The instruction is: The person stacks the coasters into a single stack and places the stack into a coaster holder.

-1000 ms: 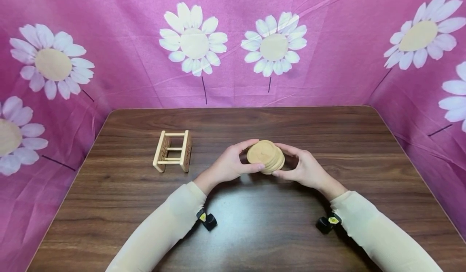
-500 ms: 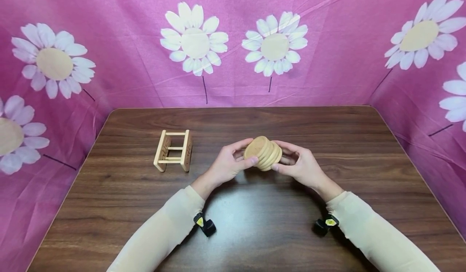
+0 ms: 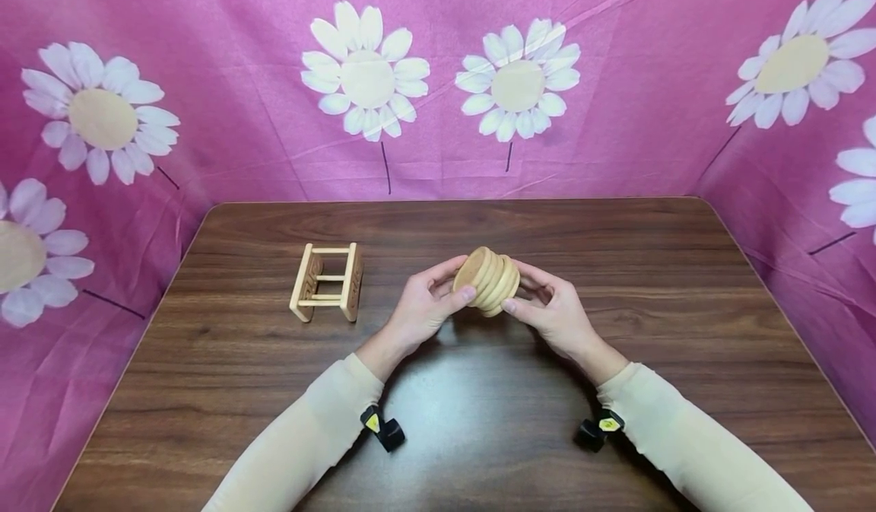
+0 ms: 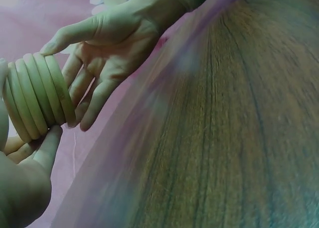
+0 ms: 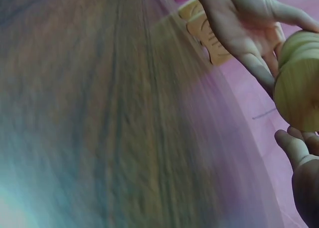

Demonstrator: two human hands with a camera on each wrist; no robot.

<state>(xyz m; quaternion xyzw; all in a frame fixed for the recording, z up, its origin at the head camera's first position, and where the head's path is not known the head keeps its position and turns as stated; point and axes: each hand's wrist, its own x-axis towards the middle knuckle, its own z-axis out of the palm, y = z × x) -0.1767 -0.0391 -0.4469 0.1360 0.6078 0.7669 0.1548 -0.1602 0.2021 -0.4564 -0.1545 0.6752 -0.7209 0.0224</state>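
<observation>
A stack of several round wooden coasters [image 3: 487,280] is held between both hands above the middle of the table, tilted over so their edges show. My left hand [image 3: 419,306] grips the left end of the stack, thumb in front and fingers behind. At the right end my right hand [image 3: 563,316] holds the edges between thumb and fingers. In the left wrist view the coasters [image 4: 37,96] line up face to face, slightly uneven. The right wrist view shows the flat face of the end coaster [image 5: 301,96]. Fingers behind the stack are partly hidden.
A small wooden rack [image 3: 349,284] with slotted-looking side panels and round crossbars stands to the left of the hands. The dark wood-grain table [image 3: 650,253] ends at a pink cloth [image 3: 438,170] printed with white daisies, hung behind and at both sides.
The coaster stack has been tipped from nearly face-up onto its side, its upper face turning left. Both hands have shifted slightly left with it. The rack stays in place.
</observation>
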